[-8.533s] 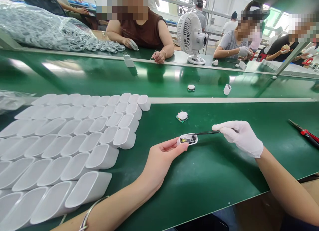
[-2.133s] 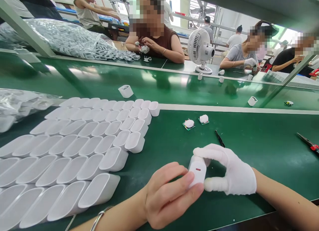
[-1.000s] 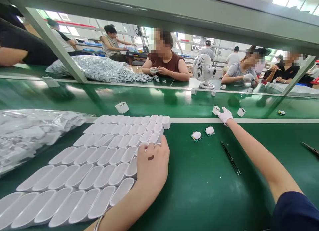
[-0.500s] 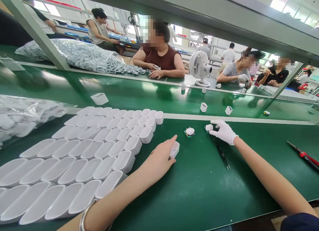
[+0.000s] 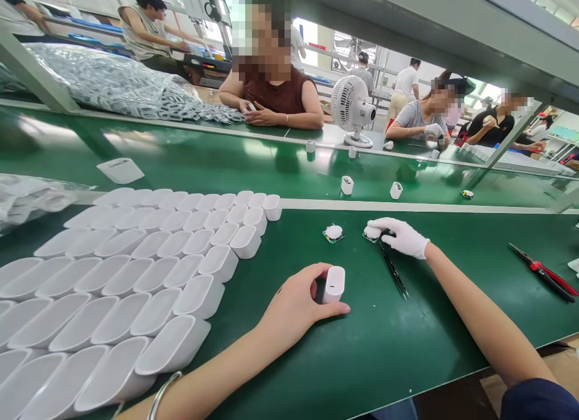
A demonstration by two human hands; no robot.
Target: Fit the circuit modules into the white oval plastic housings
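Observation:
My bare left hand (image 5: 296, 302) grips a small white charger shell (image 5: 333, 284) that stands upright on the green bench (image 5: 316, 359). My right hand (image 5: 400, 235), in a white glove, reaches forward and its fingers close on a small green circuit board with a white cap (image 5: 373, 233). A second such board (image 5: 333, 233) lies just left of it. Black tweezers (image 5: 393, 271) lie on the bench right below my right hand.
Rows of empty white shells (image 5: 136, 269) cover the bench's left side. Red-handled cutters (image 5: 543, 275) lie at the far right. Two white shells (image 5: 347, 185) ride the conveyor belt (image 5: 190, 160) beyond. Co-workers and a white desk fan (image 5: 353, 109) occupy the far side.
My left hand has pulled a shell from the rows and stood it upright nearer to me. My right hand has come back from the conveyor to the right-hand circuit board.

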